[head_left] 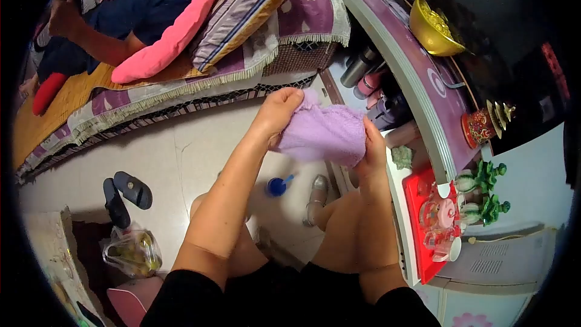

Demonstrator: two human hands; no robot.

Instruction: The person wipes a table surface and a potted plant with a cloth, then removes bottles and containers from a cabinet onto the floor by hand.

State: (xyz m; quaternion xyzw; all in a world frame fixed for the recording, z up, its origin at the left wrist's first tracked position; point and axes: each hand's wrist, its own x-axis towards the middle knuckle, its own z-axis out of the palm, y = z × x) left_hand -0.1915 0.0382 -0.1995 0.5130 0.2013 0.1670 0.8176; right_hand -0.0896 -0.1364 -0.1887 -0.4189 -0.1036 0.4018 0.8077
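Note:
A purple towel (327,132) is stretched between my two hands, above the floor and in front of my knees. My left hand (279,114) grips its left end, with the fingers closed on the cloth. On the other side my right hand (372,150) clasps the right edge, its thumb along the border. The towel looks folded, with a fuzzy surface, and it hides part of my fingers. Below it on the floor stands a small blue cup (276,187) with a light blue handle or stick showing.
Right of me, a red tray (417,230) holds glasses and cups on a shelf. A gold bowl (437,27) stands on the curved cabinet, with bottles (363,69) below. Black slippers (133,189) and a plastic bag (133,251) are left. Another person (139,12) lies on a couch.

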